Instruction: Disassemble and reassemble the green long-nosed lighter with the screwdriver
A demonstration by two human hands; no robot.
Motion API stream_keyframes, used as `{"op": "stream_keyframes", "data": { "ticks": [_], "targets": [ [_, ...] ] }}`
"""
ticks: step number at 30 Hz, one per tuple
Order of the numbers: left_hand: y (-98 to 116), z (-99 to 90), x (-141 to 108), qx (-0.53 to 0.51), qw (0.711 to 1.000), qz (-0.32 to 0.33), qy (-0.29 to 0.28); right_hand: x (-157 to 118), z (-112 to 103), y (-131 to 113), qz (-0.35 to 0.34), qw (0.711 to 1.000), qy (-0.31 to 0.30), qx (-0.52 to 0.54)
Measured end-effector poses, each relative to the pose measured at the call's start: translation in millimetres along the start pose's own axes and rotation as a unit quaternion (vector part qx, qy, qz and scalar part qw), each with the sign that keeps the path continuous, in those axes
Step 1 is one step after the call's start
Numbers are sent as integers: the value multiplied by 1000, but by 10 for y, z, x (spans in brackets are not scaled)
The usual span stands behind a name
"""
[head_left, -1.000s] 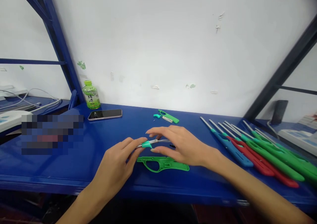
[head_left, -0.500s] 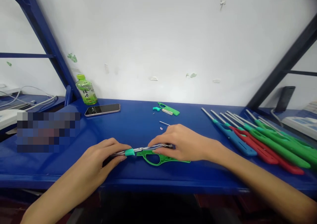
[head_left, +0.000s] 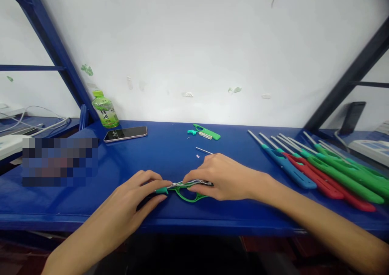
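An opened long-nosed lighter lies low over the blue table (head_left: pixel 170 153), near its front edge. My left hand (head_left: pixel 136 196) is closed, thumb and fingers pinching the lighter by its teal collar (head_left: pixel 161 190); the rest of the nozzle is hidden under the palm. My right hand (head_left: pixel 225 175) grips the green handle half (head_left: pixel 191 201) with its finger loop showing. Pale wires (head_left: pixel 194 182) run along the top of that half, between thumb and fingertips. A thin metal rod (head_left: pixel 203 149) and a tiny pale piece (head_left: pixel 197 156) lie just beyond my right hand.
Toward the back lie another green handle half (head_left: pixel 215 135), a teal trigger (head_left: pixel 191 132) and a clear part (head_left: pixel 205 136). Blue (head_left: pixel 287 165), red (head_left: pixel 325 183) and green lighters (head_left: pixel 346 179) line the right. A phone (head_left: pixel 126 134) and bottle (head_left: pixel 105 110) stand back left.
My left hand has slid right and slightly down along the lighter, closer to my right hand, and now covers more of the teal collar. My right hand has barely shifted.
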State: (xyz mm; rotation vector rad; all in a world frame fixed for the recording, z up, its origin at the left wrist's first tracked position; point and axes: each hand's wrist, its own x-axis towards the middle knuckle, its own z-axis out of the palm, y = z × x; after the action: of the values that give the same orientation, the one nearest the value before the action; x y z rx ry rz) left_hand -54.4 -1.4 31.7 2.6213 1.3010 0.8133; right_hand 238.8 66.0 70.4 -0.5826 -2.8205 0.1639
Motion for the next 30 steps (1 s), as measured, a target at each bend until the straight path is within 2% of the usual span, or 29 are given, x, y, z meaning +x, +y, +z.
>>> {"op": "stream_keyframes", "data": {
  "ticks": [4,9,19,30],
  "targets": [
    [-53,48,30,-21,1000,14,10,-9,-15,-19,3,1000,-6,2],
    [-113,58,-4,-25,1000,11,-10,-10,-19,-31,4,1000,-18,4],
    [7,30,-10,-9,999,4,-34,-36,-19,-20,-2,1000,-14,12],
    [14,15,37,-11,999,3,-45,-35,-2,-16,3,1000,-28,5]
  ]
}}
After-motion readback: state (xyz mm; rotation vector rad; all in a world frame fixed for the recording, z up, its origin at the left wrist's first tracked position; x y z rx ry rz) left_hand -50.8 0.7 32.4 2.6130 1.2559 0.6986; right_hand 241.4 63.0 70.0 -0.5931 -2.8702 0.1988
